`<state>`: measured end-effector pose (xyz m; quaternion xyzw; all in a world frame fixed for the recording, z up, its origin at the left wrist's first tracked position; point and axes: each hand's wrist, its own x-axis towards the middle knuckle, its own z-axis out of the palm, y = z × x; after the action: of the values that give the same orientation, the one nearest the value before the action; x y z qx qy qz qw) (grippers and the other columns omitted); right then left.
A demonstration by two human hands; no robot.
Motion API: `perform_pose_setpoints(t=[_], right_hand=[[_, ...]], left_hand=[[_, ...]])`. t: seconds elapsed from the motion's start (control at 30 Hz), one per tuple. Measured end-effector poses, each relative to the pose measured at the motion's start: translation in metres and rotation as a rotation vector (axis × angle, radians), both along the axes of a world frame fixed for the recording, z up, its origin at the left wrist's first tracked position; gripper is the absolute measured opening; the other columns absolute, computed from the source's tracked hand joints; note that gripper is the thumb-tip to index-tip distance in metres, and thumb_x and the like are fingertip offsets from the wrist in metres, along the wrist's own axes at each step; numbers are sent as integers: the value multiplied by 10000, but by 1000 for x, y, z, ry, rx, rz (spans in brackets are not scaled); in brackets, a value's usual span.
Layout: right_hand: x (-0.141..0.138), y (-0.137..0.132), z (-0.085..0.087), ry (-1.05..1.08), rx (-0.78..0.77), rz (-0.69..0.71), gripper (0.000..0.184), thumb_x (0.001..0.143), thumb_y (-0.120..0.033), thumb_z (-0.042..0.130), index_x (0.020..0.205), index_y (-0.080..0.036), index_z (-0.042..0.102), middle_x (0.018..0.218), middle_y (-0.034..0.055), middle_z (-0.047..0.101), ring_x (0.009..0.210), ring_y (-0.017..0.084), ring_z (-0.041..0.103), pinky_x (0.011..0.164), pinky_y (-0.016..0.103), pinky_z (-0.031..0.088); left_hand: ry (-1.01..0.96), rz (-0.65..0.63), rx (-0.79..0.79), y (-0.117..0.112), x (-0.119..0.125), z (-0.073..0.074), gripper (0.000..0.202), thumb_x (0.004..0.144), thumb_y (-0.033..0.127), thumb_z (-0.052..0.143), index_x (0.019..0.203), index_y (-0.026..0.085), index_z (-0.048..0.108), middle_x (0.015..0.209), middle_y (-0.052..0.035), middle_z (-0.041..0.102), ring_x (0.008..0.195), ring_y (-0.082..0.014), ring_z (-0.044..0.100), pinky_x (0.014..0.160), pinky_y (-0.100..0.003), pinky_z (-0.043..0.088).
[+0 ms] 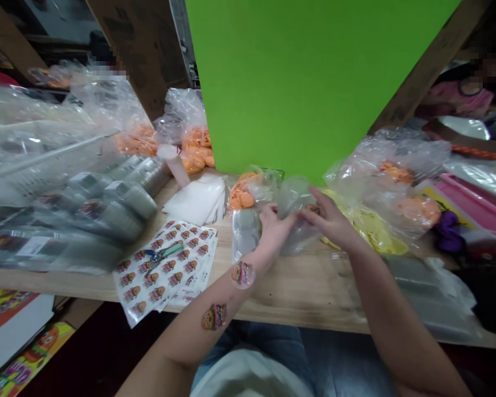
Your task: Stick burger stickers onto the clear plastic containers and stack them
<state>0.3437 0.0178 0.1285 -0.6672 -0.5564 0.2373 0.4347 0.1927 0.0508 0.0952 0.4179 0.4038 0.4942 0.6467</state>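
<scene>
Along the wooden bench (297, 298), sheets of burger stickers (167, 275) under a pair of scissors (162, 256), just beside a pile of white sheets (196, 199). Further left, plastic-wrapped stacks of clear containers (119, 207); behind them, clear bags of orange pieces (194, 146) against a bright green board (306, 77). To the right, a pink tray (475, 201) and a purple object (448, 231). Beyond the bench, a person in a pink top (458, 99). Below it at left, brightly printed boxes (16, 336).

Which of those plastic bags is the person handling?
The clear plastic bag between the left hand and right hand; unlike the plump orange-filled bags farther off, it looks almost empty.
</scene>
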Motion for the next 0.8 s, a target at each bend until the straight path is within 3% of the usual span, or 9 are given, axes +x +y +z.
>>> perform_pose_setpoints(t=[0.07, 0.1, 0.23, 0.33, 0.4, 0.47, 0.57, 0.67, 0.8], right_hand=[[-2, 2, 2, -131, 23, 11, 630, 658, -524, 653, 1230, -297, 520, 1358, 55, 441, 1296, 298, 323, 1065, 483, 248], [-3, 2, 2, -123, 23, -22, 581, 671, -519, 642, 1196, -287, 548, 1312, 60, 485, 1272, 297, 357, 1056, 485, 263], [0, -1, -2, 136, -78, -64, 480, 705, -506, 610, 1115, -260, 573, 996, 57, 649, 976, 257, 584, 883, 436, 442], [5, -7, -10, 359, -93, -84, 472, 715, -532, 590, 1108, -273, 551, 1027, 41, 640, 952, 227, 592, 841, 391, 465], [11, -11, -17, 497, -67, -160, 484, 744, -588, 515, 1150, -324, 512, 1204, 32, 559, 1054, 228, 548, 823, 375, 473], [18, -15, -26, 599, -75, -201, 515, 770, -652, 401, 1187, -361, 478, 1300, 31, 484, 1113, 239, 512, 789, 381, 484], [28, -18, -41, 681, -123, -175, 598, 781, -702, 249, 1198, -337, 473, 1235, 68, 527, 1079, 256, 537, 759, 408, 492], [33, -22, -55, 653, -123, -200, 647, 786, -703, 152, 1235, -327, 428, 1152, 81, 563, 1038, 259, 560, 738, 423, 492], [36, -31, -70, 661, -87, -255, 604, 796, -686, 162, 1232, -356, 419, 1142, 69, 571, 1025, 253, 566, 721, 422, 483]], left_hand=[[155, 89, 121, 1, -4, -1, 716, 630, 402, 742, 1239, 187, 433, 1284, -140, 418, 1156, -273, 401, 963, -355, 300], [217, 92, 195, 1, -6, 1, 674, 671, 408, 708, 1247, 197, 430, 1303, -136, 404, 1174, -273, 395, 985, -367, 287], [318, -25, 462, -6, -20, 16, 496, 739, 332, 652, 1194, 205, 500, 1281, -113, 454, 1245, -274, 355, 1065, -400, 208], [360, -19, 590, -20, -49, 16, 457, 763, 302, 625, 1195, 214, 507, 1313, -109, 440, 1275, -272, 334, 1090, -405, 190], [463, 33, 629, -30, -79, 3, 490, 769, 308, 618, 1230, 229, 474, 1365, -104, 387, 1308, -269, 296, 1106, -412, 167], [647, 47, 623, -38, -112, -22, 650, 728, 341, 662, 1305, 238, 380, 1425, -107, 299, 1348, -279, 219, 1119, -433, 133], [781, -58, 528, -43, -149, -67, 1009, 593, 408, 759, 1399, 219, 181, 1472, -141, 185, 1374, -315, 140, 1120, -472, 124], [734, -144, 405, -40, -159, -101, 1175, 528, 375, 797, 1425, 206, 57, 1486, -169, 129, 1366, -321, 177, 1118, -463, 144], [577, -105, 328, -34, -148, -110, 1180, 527, 282, 797, 1429, 191, 42, 1426, -175, 290, 1323, -301, 295, 1103, -444, 186]])
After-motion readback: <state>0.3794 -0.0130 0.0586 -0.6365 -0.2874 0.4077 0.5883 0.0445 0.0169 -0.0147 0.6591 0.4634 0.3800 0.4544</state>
